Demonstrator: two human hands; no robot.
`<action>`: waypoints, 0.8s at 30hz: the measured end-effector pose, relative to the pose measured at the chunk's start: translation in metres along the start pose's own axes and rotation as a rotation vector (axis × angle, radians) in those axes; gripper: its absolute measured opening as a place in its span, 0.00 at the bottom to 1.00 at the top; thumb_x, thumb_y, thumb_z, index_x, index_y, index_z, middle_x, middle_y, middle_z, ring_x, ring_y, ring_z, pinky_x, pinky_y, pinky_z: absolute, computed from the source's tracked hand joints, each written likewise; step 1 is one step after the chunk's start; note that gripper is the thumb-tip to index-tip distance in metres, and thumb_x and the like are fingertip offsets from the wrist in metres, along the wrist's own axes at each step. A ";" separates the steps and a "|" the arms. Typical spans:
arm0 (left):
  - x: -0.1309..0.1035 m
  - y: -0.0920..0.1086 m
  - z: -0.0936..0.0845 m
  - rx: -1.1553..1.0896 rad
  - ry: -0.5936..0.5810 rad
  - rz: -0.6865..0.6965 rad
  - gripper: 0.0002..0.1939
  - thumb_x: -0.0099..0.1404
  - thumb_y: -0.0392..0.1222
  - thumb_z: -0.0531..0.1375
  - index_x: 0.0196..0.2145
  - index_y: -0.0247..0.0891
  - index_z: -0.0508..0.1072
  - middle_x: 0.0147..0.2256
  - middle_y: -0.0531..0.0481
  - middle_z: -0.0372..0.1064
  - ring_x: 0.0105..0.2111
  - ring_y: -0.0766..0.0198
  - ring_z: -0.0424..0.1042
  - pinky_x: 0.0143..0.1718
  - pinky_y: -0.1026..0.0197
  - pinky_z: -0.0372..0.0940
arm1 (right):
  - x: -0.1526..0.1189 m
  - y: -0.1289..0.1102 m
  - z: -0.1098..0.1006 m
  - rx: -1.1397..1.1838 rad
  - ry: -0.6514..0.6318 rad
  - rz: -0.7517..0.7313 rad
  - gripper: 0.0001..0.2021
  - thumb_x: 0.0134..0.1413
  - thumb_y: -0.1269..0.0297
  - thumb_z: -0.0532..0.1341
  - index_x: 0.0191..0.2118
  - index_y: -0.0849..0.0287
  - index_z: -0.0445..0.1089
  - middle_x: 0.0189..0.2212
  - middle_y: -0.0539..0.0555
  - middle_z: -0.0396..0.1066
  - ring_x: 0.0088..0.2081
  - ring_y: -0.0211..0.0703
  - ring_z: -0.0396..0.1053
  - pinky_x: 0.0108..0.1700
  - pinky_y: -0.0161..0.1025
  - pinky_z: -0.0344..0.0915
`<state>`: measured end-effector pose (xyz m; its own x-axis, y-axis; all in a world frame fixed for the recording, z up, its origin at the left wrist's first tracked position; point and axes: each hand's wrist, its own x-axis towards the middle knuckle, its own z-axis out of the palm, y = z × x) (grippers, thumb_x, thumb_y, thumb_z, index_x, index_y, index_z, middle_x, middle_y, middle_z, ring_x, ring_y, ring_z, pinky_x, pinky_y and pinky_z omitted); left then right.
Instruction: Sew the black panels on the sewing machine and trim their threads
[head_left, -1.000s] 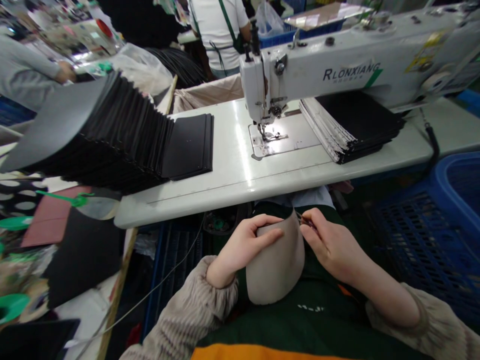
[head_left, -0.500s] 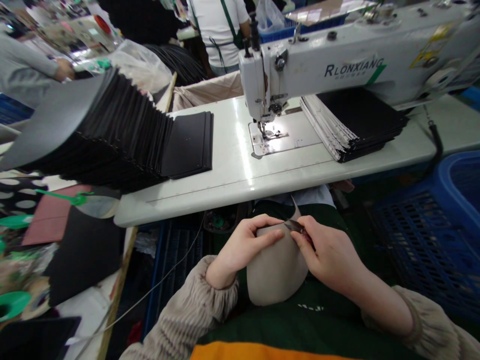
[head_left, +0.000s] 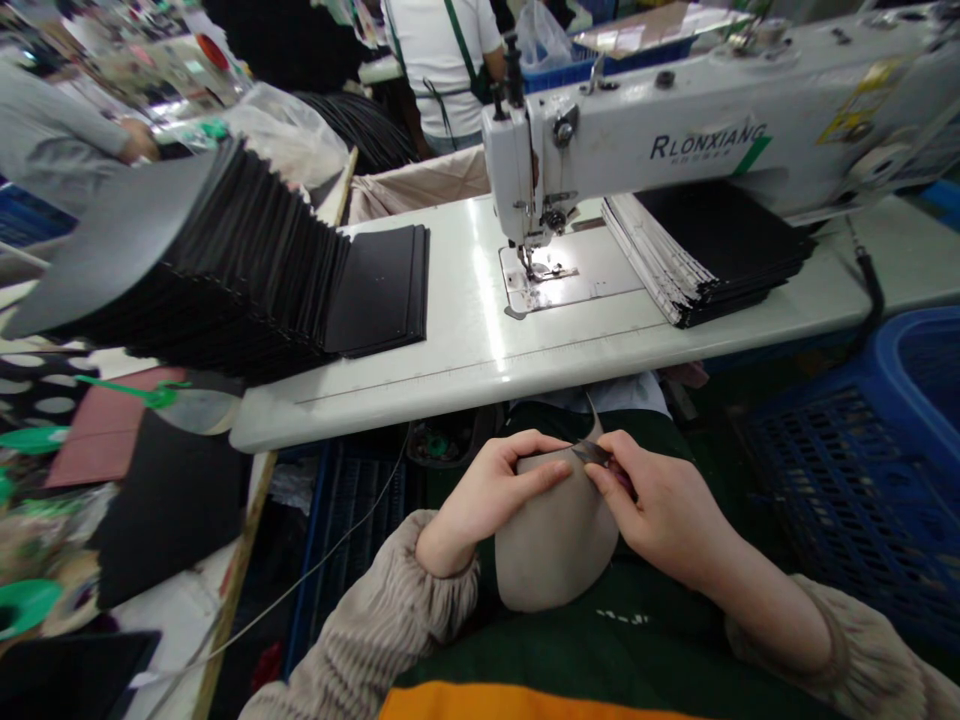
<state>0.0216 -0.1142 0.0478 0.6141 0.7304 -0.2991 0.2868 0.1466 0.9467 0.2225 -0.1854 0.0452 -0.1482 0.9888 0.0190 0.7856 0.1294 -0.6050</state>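
Observation:
A curved grey-beige piece (head_left: 555, 540) hangs over the lap, below the table's front edge. My left hand (head_left: 499, 490) pinches its upper edge between thumb and fingers. My right hand (head_left: 660, 500) is closed around a small dark metal tool (head_left: 592, 453), perhaps a cutter or snips, whose tip touches the same edge close to my left fingertips. The tool's handle is mostly hidden in my right palm.
A sewing machine (head_left: 675, 130) stands on the pale table (head_left: 457, 370). Black panels (head_left: 247, 270) are stacked at left, and another black pile (head_left: 727, 250) lies at right. A blue basket (head_left: 862, 450) is on the right. Two people are beyond the table.
The tool in my right hand is tilted slightly differently at the edge of the piece. Otherwise the view has only shifted a little, and both hands keep their hold.

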 end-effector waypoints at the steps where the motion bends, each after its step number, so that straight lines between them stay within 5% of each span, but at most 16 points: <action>1: 0.000 0.000 0.000 -0.002 -0.001 -0.002 0.14 0.66 0.46 0.61 0.46 0.38 0.77 0.45 0.48 0.75 0.45 0.55 0.72 0.48 0.57 0.64 | 0.000 0.000 0.000 0.005 -0.006 0.004 0.06 0.65 0.62 0.52 0.41 0.56 0.63 0.29 0.49 0.69 0.29 0.40 0.68 0.29 0.36 0.55; 24: -0.001 -0.005 0.007 -0.078 0.018 -0.011 0.14 0.66 0.48 0.61 0.45 0.37 0.77 0.42 0.48 0.75 0.42 0.58 0.71 0.45 0.61 0.63 | -0.007 -0.003 0.012 0.006 0.049 0.020 0.06 0.66 0.61 0.52 0.41 0.57 0.62 0.27 0.48 0.68 0.27 0.39 0.68 0.28 0.35 0.54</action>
<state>0.0248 -0.1201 0.0424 0.5977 0.7403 -0.3077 0.2343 0.2057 0.9501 0.2142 -0.1936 0.0373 -0.1023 0.9937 0.0457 0.7845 0.1089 -0.6105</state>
